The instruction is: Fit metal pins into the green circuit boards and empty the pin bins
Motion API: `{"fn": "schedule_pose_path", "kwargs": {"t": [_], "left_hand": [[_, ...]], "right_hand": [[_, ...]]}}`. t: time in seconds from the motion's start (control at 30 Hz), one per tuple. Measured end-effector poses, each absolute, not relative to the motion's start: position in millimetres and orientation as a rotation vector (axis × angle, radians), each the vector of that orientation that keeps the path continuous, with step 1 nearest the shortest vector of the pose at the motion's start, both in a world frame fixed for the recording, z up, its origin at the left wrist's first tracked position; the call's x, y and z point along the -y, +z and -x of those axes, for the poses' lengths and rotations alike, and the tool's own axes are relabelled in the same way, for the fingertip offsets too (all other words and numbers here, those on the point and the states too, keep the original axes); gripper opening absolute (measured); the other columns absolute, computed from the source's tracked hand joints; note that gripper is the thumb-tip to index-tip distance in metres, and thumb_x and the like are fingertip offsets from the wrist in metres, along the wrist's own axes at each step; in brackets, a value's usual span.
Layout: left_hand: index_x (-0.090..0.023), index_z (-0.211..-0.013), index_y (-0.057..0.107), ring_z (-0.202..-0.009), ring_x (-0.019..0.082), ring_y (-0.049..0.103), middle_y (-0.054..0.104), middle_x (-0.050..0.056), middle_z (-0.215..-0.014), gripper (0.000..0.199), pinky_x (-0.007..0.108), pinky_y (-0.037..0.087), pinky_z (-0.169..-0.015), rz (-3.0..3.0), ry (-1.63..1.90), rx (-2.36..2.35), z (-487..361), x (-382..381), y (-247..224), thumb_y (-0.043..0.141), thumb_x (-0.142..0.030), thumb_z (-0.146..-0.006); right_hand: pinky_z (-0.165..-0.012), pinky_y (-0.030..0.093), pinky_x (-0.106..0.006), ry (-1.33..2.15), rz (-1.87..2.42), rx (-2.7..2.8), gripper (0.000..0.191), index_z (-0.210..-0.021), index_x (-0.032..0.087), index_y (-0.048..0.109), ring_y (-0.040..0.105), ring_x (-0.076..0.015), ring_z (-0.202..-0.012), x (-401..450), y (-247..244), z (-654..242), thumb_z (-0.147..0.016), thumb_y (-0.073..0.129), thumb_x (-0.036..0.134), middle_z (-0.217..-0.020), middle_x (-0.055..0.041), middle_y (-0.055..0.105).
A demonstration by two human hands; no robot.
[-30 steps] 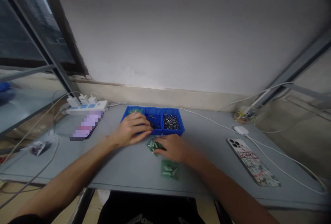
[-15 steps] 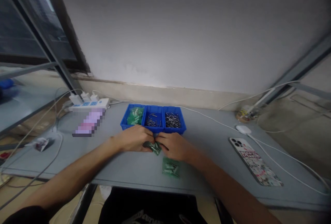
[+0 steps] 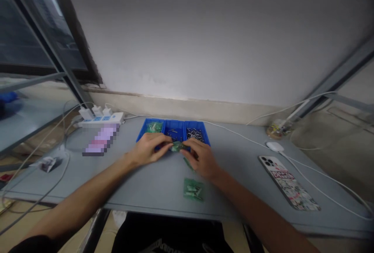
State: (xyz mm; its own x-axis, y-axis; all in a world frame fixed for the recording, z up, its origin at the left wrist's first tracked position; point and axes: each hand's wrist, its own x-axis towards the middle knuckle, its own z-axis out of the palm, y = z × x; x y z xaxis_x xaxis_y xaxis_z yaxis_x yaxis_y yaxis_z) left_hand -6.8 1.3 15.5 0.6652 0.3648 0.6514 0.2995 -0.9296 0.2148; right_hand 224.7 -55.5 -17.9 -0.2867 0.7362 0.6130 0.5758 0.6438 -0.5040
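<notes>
My L hand [image 3: 149, 151] and R hand [image 3: 201, 158] at 12 o'clock, fingers [image 3: 170, 140] pinched on green pkt [image 3: 177, 147] over blue bin [image 3: 174, 121]; next call: keep pinch steady.

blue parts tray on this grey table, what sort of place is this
Probably a small-parts packing bench: a divided blue tray holds loose metal parts, and a filled green bag lies on the grey table.
</notes>
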Motion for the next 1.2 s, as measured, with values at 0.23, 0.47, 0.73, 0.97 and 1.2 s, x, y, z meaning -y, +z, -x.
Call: {"fn": "schedule_pose_path", "kwargs": {"t": [0.23,0.47,0.73,0.97,1.2], "left_hand": [[-0.019,-0.108,0.065,-0.077,0.016,0.065,0.070,0.005,-0.086,0.019,0.030,0.052,-0.069,-2.794,0.898,-0.421,-1.3,-1.3,2.7,0.056,-0.030,-0.096],[-0.017,-0.075,0.062,-0.059,0.012,0.052,0.058,0.000,-0.064,0.026,0.025,0.041,-0.056,-2.648,0.974,-0.604,-8.4,4.5,6.8,0.056,-0.035,-0.093],[-0.017,-0.103,0.061,-0.061,0.013,0.059,0.060,-0.003,-0.067,0.027,0.024,0.045,-0.058,-2.172,0.985,-0.726,-13.5,4.0,0.5,0.064,-0.041,-0.092],[-0.020,-0.130,0.049,-0.065,0.014,0.062,0.061,-0.004,-0.067,0.040,0.024,0.048,-0.065,-2.179,0.977,-0.660,-10.6,5.2,0.8,0.059,-0.039,-0.097],[-0.017,-0.102,0.070,-0.059,0.012,0.053,0.058,-0.002,-0.062,0.037,0.023,0.041,-0.058,-2.539,1.072,-0.520,-3.4,-4.5,4.0,0.066,-0.052,-0.090]], "right_hand": [[-0.065,0.043,-0.026,0.206,0.939,2.002,0.021,-0.090,0.019,0.064,0.057,-0.0136,-0.072,54.1,-23.9,-222.2,-0.100,0.051,0.033,-0.082,-0.0040,0.063],[-0.061,0.047,-0.026,0.287,1.021,1.887,0.034,-0.127,0.021,0.047,0.057,-0.0116,-0.060,54.5,-32.5,-222.0,-0.095,0.054,0.027,-0.087,-0.0011,0.066],[-0.081,0.054,-0.030,-0.006,0.931,1.956,0.025,-0.114,0.025,0.061,0.065,-0.0174,-0.095,50.6,-26.5,-225.4,-0.094,0.050,0.014,-0.110,-0.0073,0.066],[-0.071,0.052,-0.028,0.013,0.902,1.902,0.023,-0.107,0.025,0.069,0.063,-0.0136,-0.080,48.4,-27.7,-227.5,-0.097,0.051,0.018,-0.101,-0.0057,0.062],[-0.070,0.050,-0.029,0.222,0.924,1.804,0.015,-0.086,0.021,0.067,0.060,-0.0155,-0.077,54.6,-11.3,-222.7,-0.095,0.057,0.027,-0.086,-0.0042,0.064]]}}
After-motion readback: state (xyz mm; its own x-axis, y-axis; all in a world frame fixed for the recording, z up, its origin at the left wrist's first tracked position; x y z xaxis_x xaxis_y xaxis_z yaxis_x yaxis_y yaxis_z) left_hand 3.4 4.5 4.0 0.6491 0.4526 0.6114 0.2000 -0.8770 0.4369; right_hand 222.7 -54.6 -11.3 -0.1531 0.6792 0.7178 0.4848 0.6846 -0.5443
